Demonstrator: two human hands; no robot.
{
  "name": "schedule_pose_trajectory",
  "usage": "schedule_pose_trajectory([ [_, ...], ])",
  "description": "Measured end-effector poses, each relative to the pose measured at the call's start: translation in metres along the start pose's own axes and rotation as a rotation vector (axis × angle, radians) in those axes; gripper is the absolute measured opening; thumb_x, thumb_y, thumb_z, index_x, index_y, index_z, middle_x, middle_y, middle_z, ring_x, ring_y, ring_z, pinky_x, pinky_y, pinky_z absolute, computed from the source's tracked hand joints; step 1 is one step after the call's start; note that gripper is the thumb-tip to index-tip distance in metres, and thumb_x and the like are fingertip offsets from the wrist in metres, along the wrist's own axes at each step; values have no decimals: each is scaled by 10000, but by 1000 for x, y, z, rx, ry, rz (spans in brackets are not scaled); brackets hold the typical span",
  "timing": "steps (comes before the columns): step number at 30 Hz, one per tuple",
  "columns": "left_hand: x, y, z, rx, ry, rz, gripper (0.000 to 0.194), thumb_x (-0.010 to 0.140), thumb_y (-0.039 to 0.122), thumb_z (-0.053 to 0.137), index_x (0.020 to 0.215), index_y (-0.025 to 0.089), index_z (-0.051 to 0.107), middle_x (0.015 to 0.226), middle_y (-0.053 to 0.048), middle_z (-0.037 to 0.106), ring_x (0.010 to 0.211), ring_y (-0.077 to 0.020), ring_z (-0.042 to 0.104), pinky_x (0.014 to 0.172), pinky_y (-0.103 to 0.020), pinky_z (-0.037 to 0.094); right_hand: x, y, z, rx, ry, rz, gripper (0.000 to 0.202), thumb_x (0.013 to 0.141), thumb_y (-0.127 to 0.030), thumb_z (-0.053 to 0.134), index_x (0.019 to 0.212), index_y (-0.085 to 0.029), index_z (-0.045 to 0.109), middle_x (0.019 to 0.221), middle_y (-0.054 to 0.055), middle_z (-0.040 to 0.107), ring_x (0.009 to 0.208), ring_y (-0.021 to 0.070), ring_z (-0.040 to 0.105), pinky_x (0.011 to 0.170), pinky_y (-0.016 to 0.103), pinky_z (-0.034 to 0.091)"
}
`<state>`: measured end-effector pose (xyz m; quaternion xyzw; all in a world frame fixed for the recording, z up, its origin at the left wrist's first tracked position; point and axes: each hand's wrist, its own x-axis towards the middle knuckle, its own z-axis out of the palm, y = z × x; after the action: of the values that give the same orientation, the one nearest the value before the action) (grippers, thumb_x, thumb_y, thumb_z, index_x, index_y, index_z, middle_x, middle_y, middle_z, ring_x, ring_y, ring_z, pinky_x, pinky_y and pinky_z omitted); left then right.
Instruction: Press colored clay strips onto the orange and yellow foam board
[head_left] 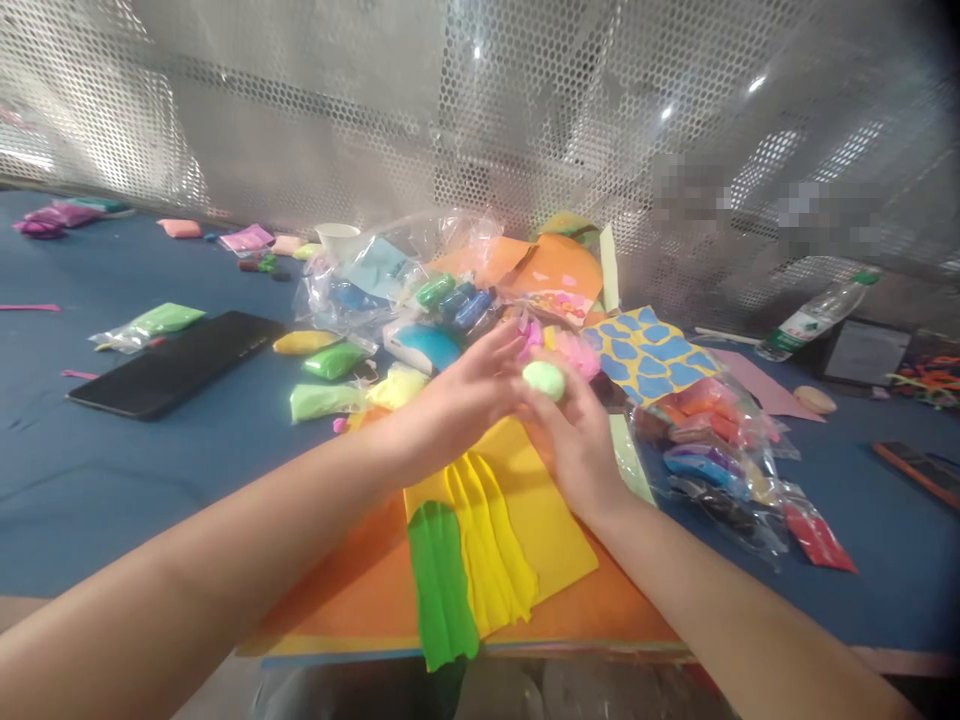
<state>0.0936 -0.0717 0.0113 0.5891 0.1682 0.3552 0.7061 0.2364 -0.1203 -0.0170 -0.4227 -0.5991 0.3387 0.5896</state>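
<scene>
Tabletop (112, 480), packets (705, 412) in bag (766, 535), right hand (577, 435) curled round green ball (544, 380), left hand (476, 385) flat

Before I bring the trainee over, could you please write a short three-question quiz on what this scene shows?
1. What colour is the ball held in the right hand?
a) red
b) pale green
c) black

2. True or false: the blue-and-yellow patterned sheet lies to the left of the left hand.

3. Fill in the gap: on the left of the wavy yellow strip lies a wavy ____ strip.

Key:
1. b
2. False; it lies to the right of both hands.
3. green
</scene>
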Motion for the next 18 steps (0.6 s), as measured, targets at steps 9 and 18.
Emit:
schedule_pose_trajectory([
  [9, -2, 6, -4, -550, -8, -160, 801, 877, 723, 165, 1485, 206, 244, 1441, -112, 458, 1287, -265, 465, 1042, -397, 362, 3, -3, -12, -897, -446, -562, 674, 937, -295, 436, 1515, -265, 91, 1567, 92, 251, 1462, 219, 165, 1179, 548, 65],
  [18, 11, -7, -17, 108, -38, 42, 787, 900, 613, -93, 1432, 226, 340, 1365, -127, 529, 1188, -221, 560, 876, -369, 486, 10, -10, -25, -597, -208, -220, 313, 827, -466, 617, 1086, -295, 653, 1102, 19, 706, 1060, 259, 631, 1120, 510, 300],
])
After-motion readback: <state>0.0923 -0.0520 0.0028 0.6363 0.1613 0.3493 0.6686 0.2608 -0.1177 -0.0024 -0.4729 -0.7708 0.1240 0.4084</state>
